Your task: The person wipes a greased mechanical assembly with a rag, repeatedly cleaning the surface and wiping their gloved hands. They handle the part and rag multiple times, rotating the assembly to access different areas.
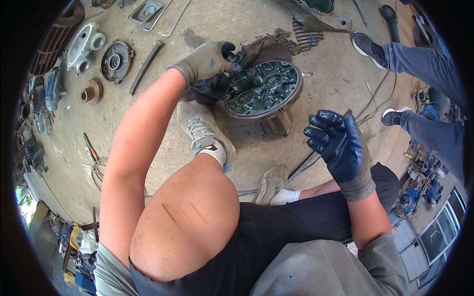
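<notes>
My left hand (pixel 210 63), in a grey work glove with dark fingertips, is curled round a green-greased toothed gear part (pixel 240 80) at the left edge of a round metal housing (pixel 291 101). Thick dark green grease (pixel 277 79) coats the housing's upper face, and a bare metal cylinder (pixel 280 121) projects below it. How far the gear part reaches under my fingers is hidden. To the right of the housing, my right hand (pixel 341 150) is raised with its fingers apart, holding nothing. Its glove has a blue coated palm, and green grease sticks to the fingertips.
Dark rags (pixel 266 48) lie behind the housing. A metal bar (pixel 146 67), a round cover (pixel 117 61) and a flanged ring (pixel 92 92) lie on the left floor. Another person's legs (pixel 422 61) stand at the right, near cables. My shoe (pixel 205 132) is close to the housing.
</notes>
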### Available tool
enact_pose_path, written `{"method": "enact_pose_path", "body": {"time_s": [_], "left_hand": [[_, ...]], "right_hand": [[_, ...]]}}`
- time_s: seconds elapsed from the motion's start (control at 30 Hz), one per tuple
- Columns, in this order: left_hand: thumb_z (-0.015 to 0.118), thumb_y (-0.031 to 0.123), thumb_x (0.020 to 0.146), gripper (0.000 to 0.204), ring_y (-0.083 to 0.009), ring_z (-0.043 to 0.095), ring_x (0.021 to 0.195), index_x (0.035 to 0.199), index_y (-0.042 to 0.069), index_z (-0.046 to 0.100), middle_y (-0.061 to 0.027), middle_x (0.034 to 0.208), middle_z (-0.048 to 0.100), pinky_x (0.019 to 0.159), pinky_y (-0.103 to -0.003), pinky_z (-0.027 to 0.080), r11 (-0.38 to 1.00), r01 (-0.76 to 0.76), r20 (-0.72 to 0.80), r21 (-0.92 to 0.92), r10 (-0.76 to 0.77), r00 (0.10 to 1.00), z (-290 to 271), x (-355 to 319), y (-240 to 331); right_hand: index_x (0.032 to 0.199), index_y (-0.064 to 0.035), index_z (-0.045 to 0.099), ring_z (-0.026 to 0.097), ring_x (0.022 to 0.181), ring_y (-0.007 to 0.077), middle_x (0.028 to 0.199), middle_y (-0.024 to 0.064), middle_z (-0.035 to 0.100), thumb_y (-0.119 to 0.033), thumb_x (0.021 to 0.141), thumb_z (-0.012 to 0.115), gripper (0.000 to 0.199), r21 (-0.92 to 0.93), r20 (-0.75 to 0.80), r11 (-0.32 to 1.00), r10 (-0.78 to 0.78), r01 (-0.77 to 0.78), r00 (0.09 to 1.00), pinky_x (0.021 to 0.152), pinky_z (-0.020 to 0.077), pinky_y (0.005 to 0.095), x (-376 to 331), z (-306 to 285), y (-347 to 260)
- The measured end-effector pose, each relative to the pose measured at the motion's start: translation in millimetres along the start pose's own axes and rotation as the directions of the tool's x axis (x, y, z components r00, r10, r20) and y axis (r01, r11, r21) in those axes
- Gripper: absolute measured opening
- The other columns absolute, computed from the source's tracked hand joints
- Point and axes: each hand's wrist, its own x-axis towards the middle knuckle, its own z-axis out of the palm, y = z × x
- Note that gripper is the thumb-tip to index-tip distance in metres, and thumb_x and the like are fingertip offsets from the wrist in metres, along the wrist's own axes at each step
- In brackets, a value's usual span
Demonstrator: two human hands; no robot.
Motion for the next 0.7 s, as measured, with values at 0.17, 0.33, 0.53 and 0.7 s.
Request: {"method": "enact_pose_path", "body": {"time_s": [0.17, 0.33, 0.53, 0.7], "left_hand": [[0.082, 0.032, 0.083, 0.059, -0.0375, 0.072, 0.105, 0.125, -0.006, 0.066, -0.0276, 0.109, 0.074, 0.093, -0.042, 0.054, 0.999, 0.011, -0.023, -0.04, -0.012, 1.0, 2.4, 0.4, 0.5], [0.081, 0.034, 0.081, 0.044, -0.0423, 0.071, 0.099, 0.107, -0.001, 0.074, -0.0275, 0.101, 0.074, 0.089, -0.045, 0.054, 0.998, -0.009, -0.032, -0.061, 0.007, 0.999, 4.6, 3.1, -3.7], [0.081, 0.037, 0.081, 0.047, -0.0429, 0.071, 0.1, 0.106, -0.001, 0.073, -0.0281, 0.1, 0.073, 0.089, -0.046, 0.054, 0.999, -0.036, -0.052, -0.035, 0.034, 0.998, 6.8, 8.8, -6.2], [0.081, 0.038, 0.08, 0.048, -0.0426, 0.071, 0.101, 0.106, -0.002, 0.073, -0.0282, 0.101, 0.073, 0.09, -0.046, 0.054, 1.0, -0.002, -0.036, -0.009, 0.002, 0.999, 4.0, 10.2, -2.1]], "right_hand": [[0.138, -0.0013, 0.058, 0.067, 0.118, 0.0291, 0.132, 0.0169, 0.067, -0.05, 0.112, 0.038, 0.058, -0.069, -0.032, 0.997, -0.019, 0.016, 0.999, 0.099, 0.0541, 0.0417, 5.4, -2.0, 2.4], [0.137, -0.0011, 0.058, 0.067, 0.118, 0.0291, 0.132, 0.0173, 0.067, -0.051, 0.112, 0.038, 0.059, -0.062, -0.017, 0.998, -0.012, 0.011, 1.0, 0.099, 0.0545, 0.0414, 8.1, -1.9, 2.2], [0.137, -0.001, 0.058, 0.067, 0.118, 0.0295, 0.133, 0.0177, 0.066, -0.051, 0.112, 0.038, 0.059, -0.069, -0.021, 0.998, -0.01, 0.009, 1.0, 0.099, 0.054, 0.0421, 8.6, 0.9, 2.9], [0.138, -0.001, 0.057, 0.066, 0.119, 0.0295, 0.133, 0.0178, 0.066, -0.05, 0.112, 0.037, 0.059, -0.065, -0.018, 0.998, -0.008, 0.007, 1.0, 0.1, 0.0534, 0.0424, 10.0, 0.9, 4.1]]}}
